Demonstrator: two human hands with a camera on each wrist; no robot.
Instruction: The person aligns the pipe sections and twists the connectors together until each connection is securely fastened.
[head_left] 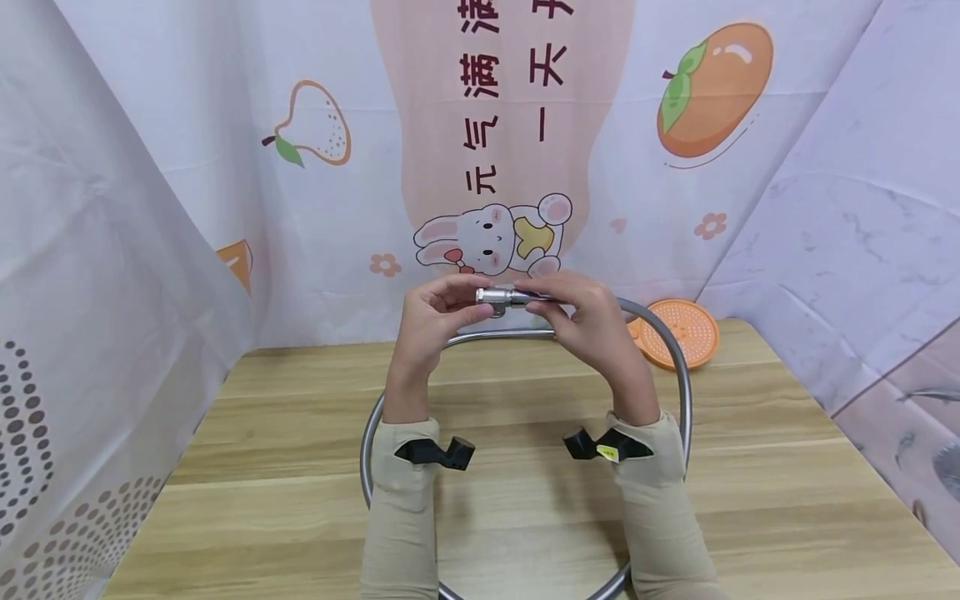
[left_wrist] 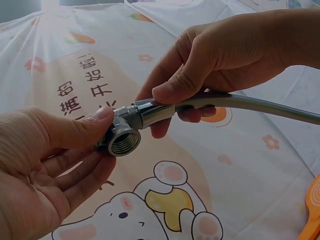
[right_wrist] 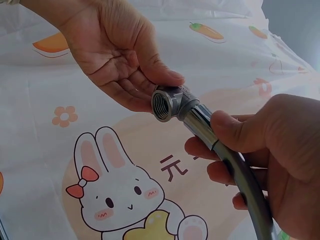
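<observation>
Above the far part of the table, my left hand (head_left: 429, 323) pinches a metal tee fitting (head_left: 492, 296) between thumb and fingers. In the left wrist view, the tee fitting (left_wrist: 120, 121) has a side port with inner threads facing the camera. My right hand (head_left: 596, 325) grips the end of a grey flexible hose (head_left: 684, 375), with thumb and fingers around its smooth chrome end nut (left_wrist: 156, 113). That nut meets the tee's end in line; how far it is threaded on cannot be told. The right wrist view shows the tee fitting (right_wrist: 175, 100) from its port side.
The hose loops around both forearms and over the wooden table (head_left: 300, 467). An orange round perforated piece (head_left: 681, 333) leans by the back curtain (head_left: 330, 250), right of my right hand. Each wrist carries a black camera mount (head_left: 438, 452).
</observation>
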